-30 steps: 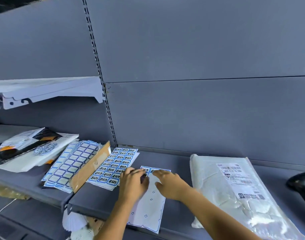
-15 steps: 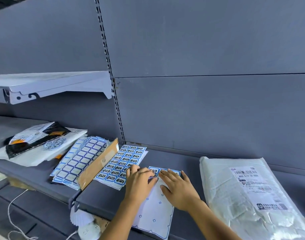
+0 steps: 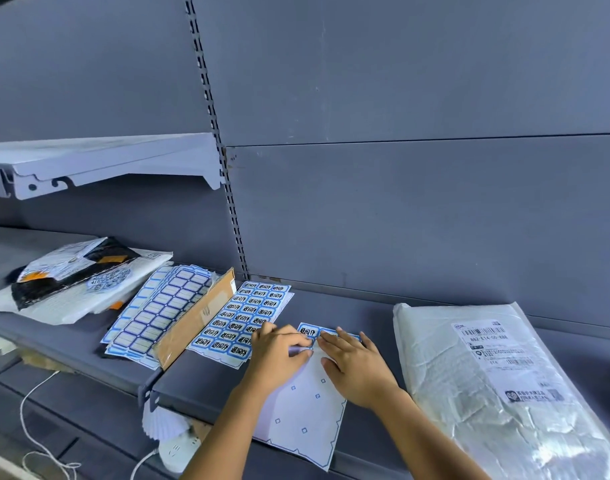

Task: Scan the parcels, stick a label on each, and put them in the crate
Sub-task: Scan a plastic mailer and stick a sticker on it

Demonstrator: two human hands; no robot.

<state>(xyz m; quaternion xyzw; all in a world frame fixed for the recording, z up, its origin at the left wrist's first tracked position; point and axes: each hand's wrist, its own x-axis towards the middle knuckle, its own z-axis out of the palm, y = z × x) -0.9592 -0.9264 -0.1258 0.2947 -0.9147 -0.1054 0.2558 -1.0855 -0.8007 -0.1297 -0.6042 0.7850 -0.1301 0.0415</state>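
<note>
A nearly used-up label sheet [image 3: 301, 414] lies on the grey shelf [image 3: 206, 379], with a few blue labels [image 3: 308, 331] left along its top edge. My left hand [image 3: 279, 355] has its fingers curled and pinches at a label on that top edge. My right hand [image 3: 357, 370] lies flat on the sheet beside it, fingers straight, holding it down. A white plastic parcel [image 3: 497, 386] with a printed shipping label lies on the shelf just to the right of my right hand. No crate is in view.
A full sheet of printed labels [image 3: 248, 315], a cardboard piece [image 3: 197, 318] and blank label sheets [image 3: 158, 315] lie to the left. Further left is a pile of parcels [image 3: 71, 282]. A power strip [image 3: 177, 450] with cable sits below the shelf.
My right hand has spread flat on the sheet. My left hand's fingers stay at the top row of labels. The view has shifted, so the dark object at the far right has left the frame.
</note>
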